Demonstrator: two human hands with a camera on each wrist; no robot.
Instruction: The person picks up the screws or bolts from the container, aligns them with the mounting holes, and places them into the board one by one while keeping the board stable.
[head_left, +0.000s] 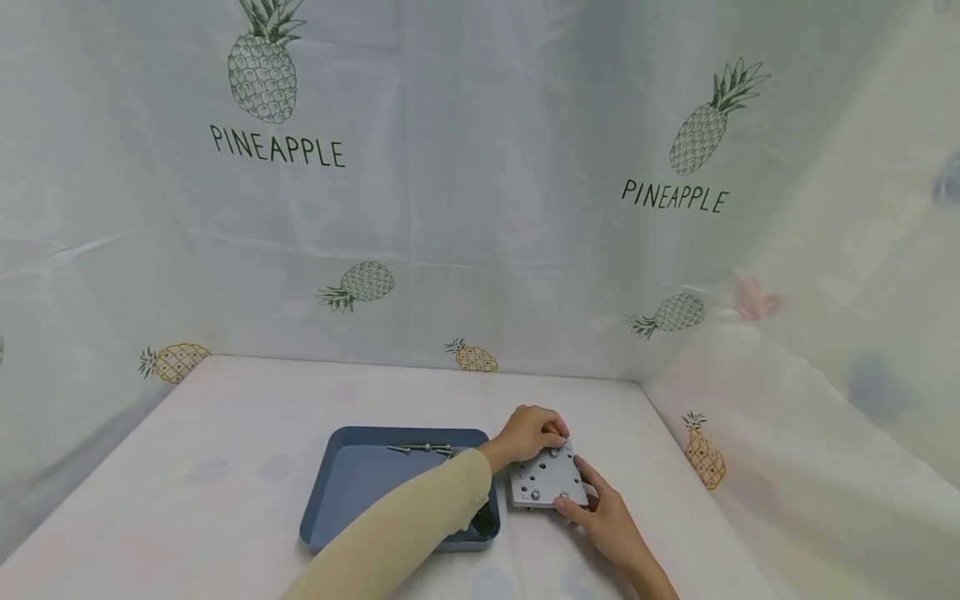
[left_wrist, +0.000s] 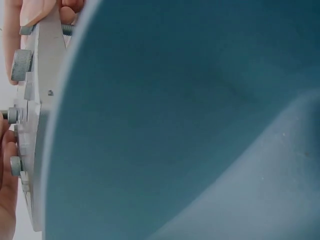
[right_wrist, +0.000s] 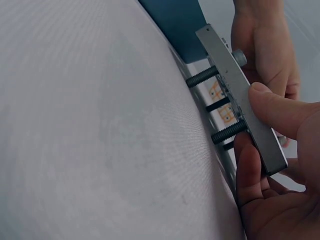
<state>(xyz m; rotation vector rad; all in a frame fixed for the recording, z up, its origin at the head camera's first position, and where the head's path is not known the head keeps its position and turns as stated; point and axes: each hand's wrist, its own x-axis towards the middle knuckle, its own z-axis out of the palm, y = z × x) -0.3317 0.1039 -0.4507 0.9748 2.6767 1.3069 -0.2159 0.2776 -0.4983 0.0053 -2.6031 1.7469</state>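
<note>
A silver metal plate (head_left: 550,477) with several holes and bolts lies at the tray's right side. My right hand (head_left: 609,518) grips its near right edge, thumb on top; in the right wrist view the fingers curl underneath, beside a threaded bolt shank (right_wrist: 229,131). From the far side my left hand (head_left: 531,432) bends its fingers down to the plate's far corner, pinching at a bolt there. In the left wrist view, bolt heads (left_wrist: 21,65) stand out from the plate's face, and a short dark rod (left_wrist: 3,114) meets one head. The left fingertips are partly hidden.
A blue tray (head_left: 352,479) sits to the left, under my left forearm. Several loose bolts (head_left: 420,447) lie near its far edge, and a black object (head_left: 486,521) is in its near right corner. A pineapple-print sheet (head_left: 480,208) hangs behind the table.
</note>
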